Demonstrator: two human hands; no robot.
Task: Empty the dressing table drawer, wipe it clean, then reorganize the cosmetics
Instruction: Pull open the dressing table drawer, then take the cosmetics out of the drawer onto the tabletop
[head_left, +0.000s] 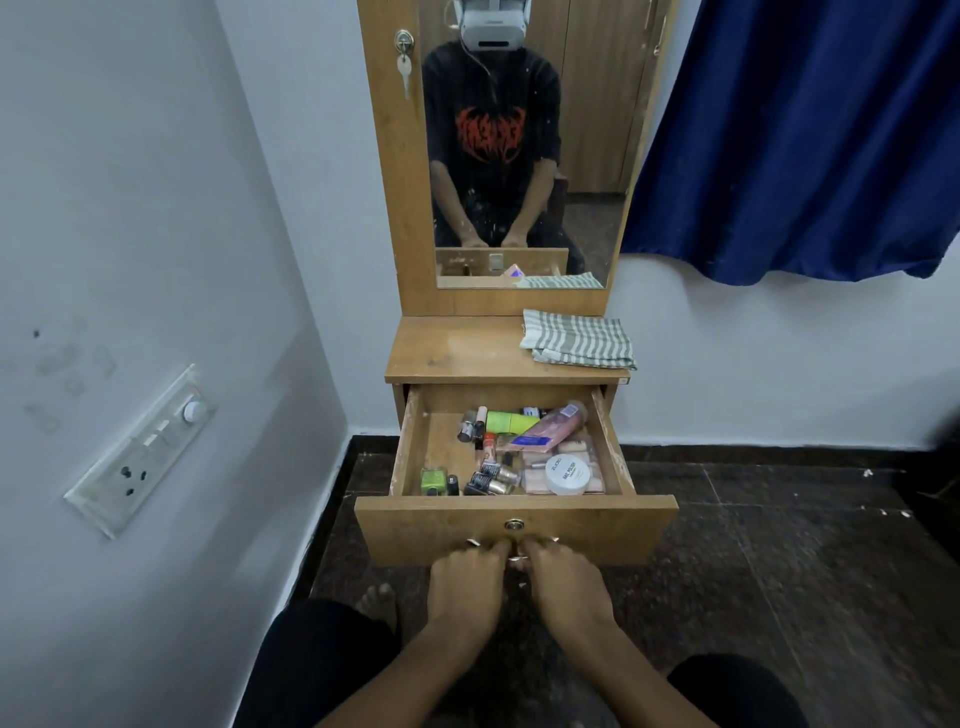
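Drawer (441, 530) stands pulled out toward the person, long axis running side to side, front panel facing the grip. Left hand (465, 587) and right hand (563, 587) curl side by side on its handle (474, 542), clamped just below the keyhole (514, 525). Cosmetics (498, 475) lie jumbled beyond the grip, a pink tube (550, 426) angled back-right. Striped cloth (579, 338) rests farther on, on the tabletop (457, 348). Wall (156, 260) crowds left; open floor (779, 545) lies right.

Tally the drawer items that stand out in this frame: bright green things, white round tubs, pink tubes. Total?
Bright green: 2, the green tube and the green bottle
White round tubs: 1, the round tub
Pink tubes: 1, the pink tube
Total: 4. The small dark bottles are too jumbled to count.
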